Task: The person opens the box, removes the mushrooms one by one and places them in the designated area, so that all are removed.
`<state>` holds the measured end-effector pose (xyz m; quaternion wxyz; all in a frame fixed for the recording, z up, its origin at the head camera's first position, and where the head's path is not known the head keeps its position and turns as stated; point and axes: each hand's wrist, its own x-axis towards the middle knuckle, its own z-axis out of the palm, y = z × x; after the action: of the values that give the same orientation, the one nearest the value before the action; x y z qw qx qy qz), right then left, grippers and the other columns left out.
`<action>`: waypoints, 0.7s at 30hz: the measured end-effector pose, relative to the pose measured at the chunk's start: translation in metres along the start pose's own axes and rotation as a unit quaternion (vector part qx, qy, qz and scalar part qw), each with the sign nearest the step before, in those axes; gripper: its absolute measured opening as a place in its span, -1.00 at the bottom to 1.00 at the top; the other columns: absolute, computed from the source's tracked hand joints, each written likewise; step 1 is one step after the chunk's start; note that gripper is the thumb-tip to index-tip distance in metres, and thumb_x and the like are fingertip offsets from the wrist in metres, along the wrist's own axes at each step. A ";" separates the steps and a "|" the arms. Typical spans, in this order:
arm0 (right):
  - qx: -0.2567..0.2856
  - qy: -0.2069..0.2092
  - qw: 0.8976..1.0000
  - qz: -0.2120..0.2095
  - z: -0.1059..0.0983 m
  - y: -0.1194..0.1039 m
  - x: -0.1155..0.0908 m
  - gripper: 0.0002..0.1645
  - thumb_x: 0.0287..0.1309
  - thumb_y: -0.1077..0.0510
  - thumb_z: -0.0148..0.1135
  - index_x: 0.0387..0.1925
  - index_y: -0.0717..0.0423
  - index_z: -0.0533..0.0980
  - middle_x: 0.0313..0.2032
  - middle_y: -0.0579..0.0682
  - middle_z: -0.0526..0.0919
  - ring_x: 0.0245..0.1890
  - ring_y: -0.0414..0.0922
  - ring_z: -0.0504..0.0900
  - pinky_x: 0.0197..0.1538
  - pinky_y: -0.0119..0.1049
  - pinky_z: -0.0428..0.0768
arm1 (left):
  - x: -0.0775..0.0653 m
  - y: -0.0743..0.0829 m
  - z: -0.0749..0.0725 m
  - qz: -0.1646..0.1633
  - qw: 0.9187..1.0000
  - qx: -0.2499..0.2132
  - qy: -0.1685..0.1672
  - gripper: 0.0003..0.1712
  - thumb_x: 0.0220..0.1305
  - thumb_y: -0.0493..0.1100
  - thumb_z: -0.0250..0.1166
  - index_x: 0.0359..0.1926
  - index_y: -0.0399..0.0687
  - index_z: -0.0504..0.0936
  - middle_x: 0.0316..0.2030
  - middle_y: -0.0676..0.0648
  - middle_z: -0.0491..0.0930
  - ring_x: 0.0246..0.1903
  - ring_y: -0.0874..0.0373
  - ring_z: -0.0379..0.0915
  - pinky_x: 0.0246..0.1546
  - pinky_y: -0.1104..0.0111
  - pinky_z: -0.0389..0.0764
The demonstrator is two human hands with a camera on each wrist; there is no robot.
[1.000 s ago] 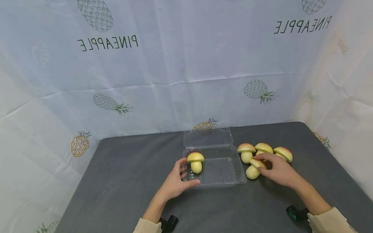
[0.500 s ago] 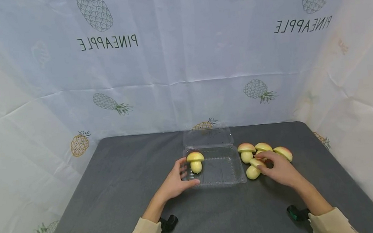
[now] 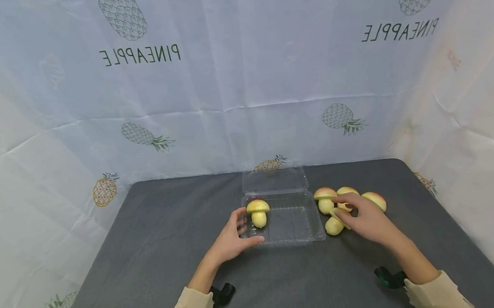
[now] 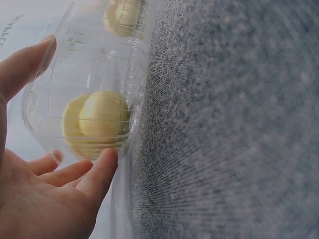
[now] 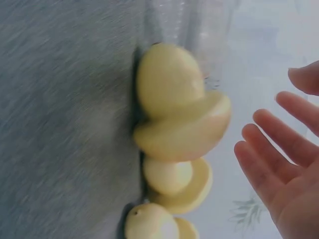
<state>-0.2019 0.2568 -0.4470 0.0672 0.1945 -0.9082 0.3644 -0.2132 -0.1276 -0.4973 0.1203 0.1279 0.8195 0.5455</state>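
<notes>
My left hand [image 3: 232, 241] holds the near left corner of a clear plastic container [image 3: 298, 239], thumb on the front rim and fingers along the left side. A yellow mushroom [image 4: 103, 117] with a reddish-topped cap lies inside, at the container's left end. Over the mushrooms right of the container is my right hand [image 3: 368, 219]. In the right wrist view its fingers [image 5: 279, 139] are spread and apart from the nearest mushroom [image 5: 169, 82]. This mushroom's cap is partly hidden by the hand in the head view.
Behind the nearest mushroom lie a mushroom [image 3: 326, 201] beside the container wall, another [image 3: 346, 192] partly behind my fingers, and one [image 3: 376, 201] farther right. The container's clear lid [image 3: 274, 180] is folded back toward the pineapple-print curtain [image 3: 238, 74]. Grey cloth covers the table [image 3: 168, 222].
My right hand has risen slightly, and its thumb and fingers have spread farther apart over the nearest mushroom. The left hand, container and mushrooms stay where they were.
</notes>
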 end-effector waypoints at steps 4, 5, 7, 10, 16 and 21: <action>0.017 0.010 1.000 0.004 0.001 -0.008 0.004 -0.53 0.43 0.07 0.27 0.24 0.22 0.54 0.14 0.16 0.61 0.10 0.26 0.59 0.05 0.22 0.61 | 0.000 0.000 -0.001 0.001 1.000 0.000 0.001 0.20 0.16 0.13 0.55 0.59 -0.05 -0.01 0.55 -0.25 0.02 0.43 -0.29 0.18 0.31 -0.08 0.45; 0.022 0.011 1.000 0.007 0.002 -0.010 0.006 -0.53 0.43 0.07 0.27 0.24 0.23 0.54 0.13 0.16 0.61 0.11 0.26 0.59 0.08 0.23 0.60 | 0.000 0.001 -0.001 0.001 1.000 0.000 0.000 0.20 0.16 0.13 0.55 0.59 -0.05 -0.01 0.55 -0.25 0.02 0.43 -0.29 0.18 0.31 -0.08 0.45; 0.031 0.016 0.999 0.011 0.005 -0.013 0.008 -0.54 0.43 0.07 0.27 0.22 0.24 0.55 0.11 0.17 0.61 0.12 0.27 0.58 0.13 0.24 0.58 | 0.000 0.001 -0.001 0.000 1.000 -0.001 -0.001 0.20 0.17 0.12 0.55 0.59 -0.04 -0.01 0.55 -0.24 0.01 0.43 -0.30 0.18 0.31 -0.08 0.45; 0.046 0.021 0.999 0.011 0.009 -0.017 0.012 -0.56 0.42 0.09 0.27 0.19 0.26 0.56 0.09 0.21 0.62 0.11 0.25 0.58 0.17 0.23 0.56 | 0.000 0.001 0.000 -0.002 1.000 -0.002 -0.001 0.19 0.17 0.12 0.55 0.59 -0.03 -0.01 0.55 -0.24 0.01 0.43 -0.30 0.19 0.30 -0.08 0.46; 0.064 0.026 0.998 0.004 0.020 -0.027 0.017 -0.59 0.40 0.14 0.29 0.17 0.25 0.58 0.11 0.21 0.63 0.11 0.19 0.60 0.18 0.20 0.57 | 0.001 0.000 0.000 -0.006 1.000 -0.006 -0.001 0.19 0.16 0.12 0.55 0.59 -0.02 -0.01 0.55 -0.24 0.01 0.43 -0.29 0.19 0.30 -0.08 0.47; 0.072 0.021 0.997 -0.002 0.029 -0.037 0.021 -0.63 0.39 0.15 0.30 0.15 0.23 0.60 0.09 0.21 0.64 0.13 0.21 0.60 0.20 0.18 0.56 | 0.002 0.000 0.001 -0.006 1.000 -0.004 0.001 0.20 0.16 0.13 0.55 0.59 -0.03 -0.01 0.55 -0.23 0.01 0.43 -0.29 0.19 0.29 -0.08 0.46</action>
<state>-0.2058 0.2056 -0.4385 0.0727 0.1929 -0.8776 0.4328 -0.2146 -0.1265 -0.4982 0.1235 0.1218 0.8184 0.5478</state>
